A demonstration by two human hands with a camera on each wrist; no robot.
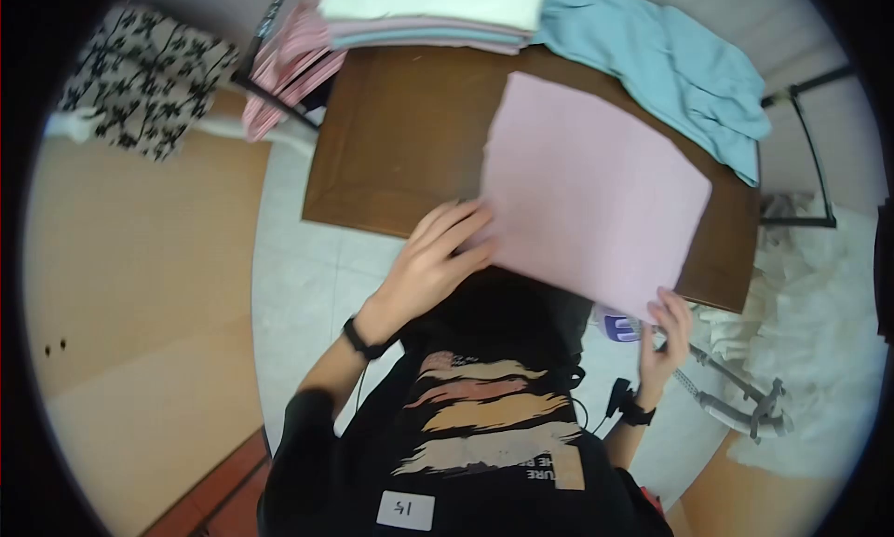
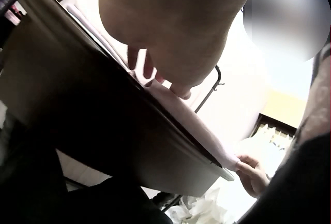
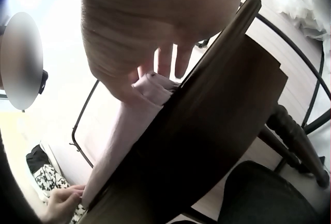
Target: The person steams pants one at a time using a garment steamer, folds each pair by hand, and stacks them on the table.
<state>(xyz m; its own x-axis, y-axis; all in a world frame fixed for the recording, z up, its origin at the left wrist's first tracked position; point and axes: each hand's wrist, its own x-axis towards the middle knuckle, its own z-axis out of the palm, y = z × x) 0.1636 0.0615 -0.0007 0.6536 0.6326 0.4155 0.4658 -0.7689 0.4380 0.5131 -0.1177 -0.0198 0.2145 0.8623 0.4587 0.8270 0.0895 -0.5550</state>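
A pink folded cloth lies flat on the dark wooden table, angled, with its near edge at the table's front. My left hand holds its near left corner, fingertips over the top. At the near right corner my right hand pinches the cloth between thumb and fingers. The right wrist view shows rolled layers of the cloth between that thumb and the fingers. From the left wrist, the cloth stretches along the table edge between both hands.
Folded cloths are stacked at the table's back, beside a crumpled light blue garment. Pink striped fabric hangs by a black frame on the left, near a floral cloth. White ruffled fabric lies to the right.
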